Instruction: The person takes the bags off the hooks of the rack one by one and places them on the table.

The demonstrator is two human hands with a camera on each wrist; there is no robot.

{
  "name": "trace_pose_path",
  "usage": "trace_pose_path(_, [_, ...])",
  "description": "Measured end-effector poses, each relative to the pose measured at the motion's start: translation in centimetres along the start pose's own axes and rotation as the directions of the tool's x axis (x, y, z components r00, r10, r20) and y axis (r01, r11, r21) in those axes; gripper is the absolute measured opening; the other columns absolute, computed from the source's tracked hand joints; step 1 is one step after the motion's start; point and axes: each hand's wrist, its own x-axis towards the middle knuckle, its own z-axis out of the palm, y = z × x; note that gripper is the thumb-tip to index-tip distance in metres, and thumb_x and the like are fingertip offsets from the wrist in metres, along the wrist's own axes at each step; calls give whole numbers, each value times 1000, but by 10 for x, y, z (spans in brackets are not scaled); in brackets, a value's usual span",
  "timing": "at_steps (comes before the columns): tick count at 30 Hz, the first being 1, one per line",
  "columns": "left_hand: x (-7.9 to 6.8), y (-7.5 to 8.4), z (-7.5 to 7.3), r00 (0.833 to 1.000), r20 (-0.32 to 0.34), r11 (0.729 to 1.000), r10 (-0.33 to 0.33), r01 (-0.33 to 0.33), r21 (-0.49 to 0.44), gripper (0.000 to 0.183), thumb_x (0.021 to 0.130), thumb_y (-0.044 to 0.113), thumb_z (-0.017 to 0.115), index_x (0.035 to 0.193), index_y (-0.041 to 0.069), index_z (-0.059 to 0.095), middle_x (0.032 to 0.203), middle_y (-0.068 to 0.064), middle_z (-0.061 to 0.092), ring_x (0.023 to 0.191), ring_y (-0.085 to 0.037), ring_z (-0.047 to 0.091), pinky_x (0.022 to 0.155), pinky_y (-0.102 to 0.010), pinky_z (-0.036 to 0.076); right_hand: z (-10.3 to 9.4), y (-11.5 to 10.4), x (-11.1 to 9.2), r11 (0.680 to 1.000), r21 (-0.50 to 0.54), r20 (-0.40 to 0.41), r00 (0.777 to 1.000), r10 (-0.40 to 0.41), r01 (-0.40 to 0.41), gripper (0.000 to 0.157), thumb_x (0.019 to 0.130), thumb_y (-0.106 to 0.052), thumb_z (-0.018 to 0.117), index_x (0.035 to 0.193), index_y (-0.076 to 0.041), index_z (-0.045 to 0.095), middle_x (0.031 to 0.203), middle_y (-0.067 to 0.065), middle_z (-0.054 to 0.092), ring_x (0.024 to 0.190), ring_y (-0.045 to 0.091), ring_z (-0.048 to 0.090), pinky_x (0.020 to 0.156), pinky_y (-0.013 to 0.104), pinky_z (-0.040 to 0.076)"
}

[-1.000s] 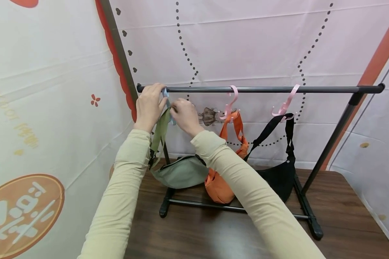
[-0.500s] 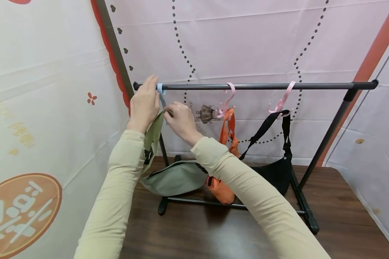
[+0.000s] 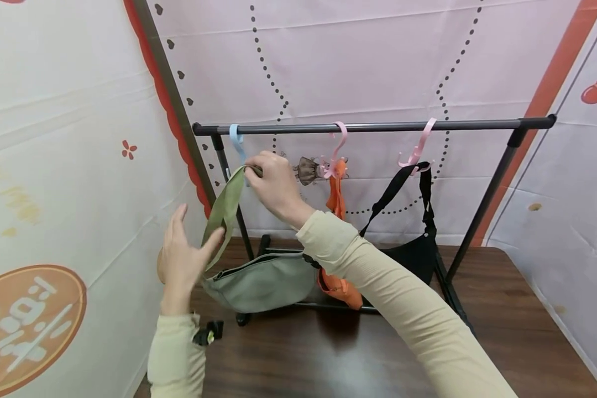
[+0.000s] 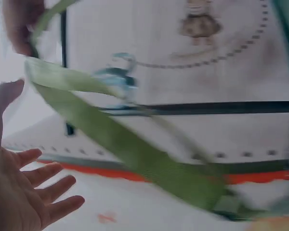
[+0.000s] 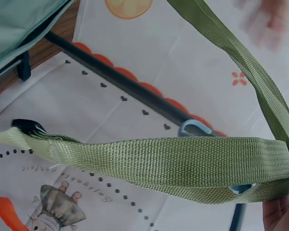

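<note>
My right hand [image 3: 276,185] pinches the top of the green strap [image 3: 224,207] of the grey-green bag [image 3: 268,282], holding it up just below the left end of the black rack [image 3: 378,127]. My left hand [image 3: 184,257] is released, its fingers spread and its thumb toward the strap's lower run; I can't tell whether the two touch. From my right wrist I see the webbing run away from my fingertips in two separate lengths.

The light blue hook [image 3: 236,138] hangs near the left end of the rack's bar, close to my right fingers. It shows partly behind the strap, and I can't make out whether strap and hook are in contact.

The bag's body sags over the left part of the tabletop [image 3: 288,359], toward the back edge, its zipped side uppermost and sloping down to the left. Whether its underside meets the tabletop is unclear to me.

Around the middle of the bar hangs one pink hook [image 3: 339,146] with the orange bag [image 3: 340,290], partly hidden by my right sleeve [image 3: 403,298]. Nearer the right end, another pink hook [image 3: 422,145] carries the black bag [image 3: 413,257] by its strap. A printed cloth [image 3: 368,66] rises behind the tabletop's back edge.
</note>
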Motion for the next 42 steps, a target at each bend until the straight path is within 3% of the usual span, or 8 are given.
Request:
trace_pose_path(5, [-48,-41,8,987,37,987,-154,156,-41,95,70,33,77,144,10,22,145,-15,24,130,-36,24,101,-56,24,-3,-15,-6,999,39,29,1000,0,-1,18,85,-7,55,95,-7,71,85,1,65,71,7,54,64,14,42])
trace_pose_path(9, [-83,-71,11,935,124,921,-334,351,-167,101,73,27,76,146,16,7,149,-14,13,133,-37,17,102,-57,21,-7,-25,-12,998,66,50,999,9,-12,18,85,-8,55,94,-8,71,86,0,66,68,7,52,60,14,41])
trace_pose_path(17, [-130,-125,23,709,522,663,-473,677,-319,97,86,20,63,144,16,-14,151,-16,-3,133,-40,17,105,-54,22,-14,-38,-23,995,97,49,998,-31,27,17,84,-6,56,92,-7,72,82,0,65,69,6,52,60,13,39])
trace_pose_path(19, [-139,-137,32,679,561,621,-474,709,-333,95,86,21,62,145,15,-12,150,-18,-1,132,-40,18,104,-56,21,-16,-41,-26,995,95,49,998,-36,31,17,84,-6,56,92,-8,72,82,-1,65,69,6,51,60,13,39])
trace_pose_path(27, [-172,-196,67,723,572,591,-387,671,-448,84,87,29,61,146,24,2,148,-12,17,122,-23,40,97,-44,38,-25,-49,-32,986,152,22,997,-68,64,17,82,-3,57,90,-5,72,80,1,65,69,6,52,60,13,39])
trace_pose_path(32, [-162,-163,65,669,574,548,-472,733,-403,89,84,32,64,147,15,3,148,-19,15,130,-35,26,105,-49,27,-36,-48,-31,980,186,7,998,-69,66,18,81,0,56,89,-4,72,76,2,64,65,6,48,59,14,37])
trace_pose_path(38, [-168,-154,74,752,524,519,-400,657,-547,57,81,24,69,131,13,44,117,1,54,96,-6,57,79,-26,50,-50,-45,-30,988,150,17,999,-44,40,19,82,-1,56,90,-5,72,76,1,64,64,7,46,58,15,36])
trace_pose_path(42, [-175,-146,78,754,523,475,-398,656,-586,35,79,20,71,111,19,55,96,8,61,85,-5,60,73,-23,52,-57,-39,-32,992,129,51,998,-22,15,18,83,-1,56,90,-5,72,80,2,65,67,8,49,60,16,38])
